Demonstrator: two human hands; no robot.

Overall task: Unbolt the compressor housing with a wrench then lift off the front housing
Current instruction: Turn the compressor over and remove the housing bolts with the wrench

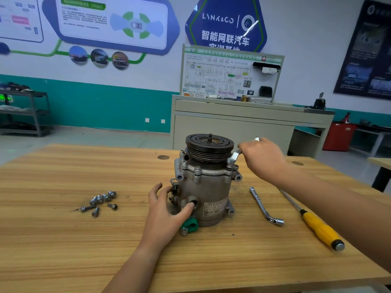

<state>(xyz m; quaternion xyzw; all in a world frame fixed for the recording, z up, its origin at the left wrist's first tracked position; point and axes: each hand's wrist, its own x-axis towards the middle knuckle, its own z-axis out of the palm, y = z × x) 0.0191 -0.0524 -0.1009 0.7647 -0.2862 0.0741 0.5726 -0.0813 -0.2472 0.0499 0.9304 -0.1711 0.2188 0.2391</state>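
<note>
Cannot see most of the wrench [233,155], buried in the clenched right hand [264,160] just right of the pulley [209,145] atop the compressor [207,187]; can make out only a shiny tip above the knuckles and the head angled down at a bolt on the flange's right edge, seated or not unclear. Grips the compressor, upright on the table [63,240] between the 2 hands, low on its left side with the left hand [167,210], fingers spread round the body, thumb pressed by the round front port. Well left of the compressor, loose bolts [101,200]; to its right, an L-shaped socket wrench [265,206], then a yellow-handled screwdriver [317,227].
</note>
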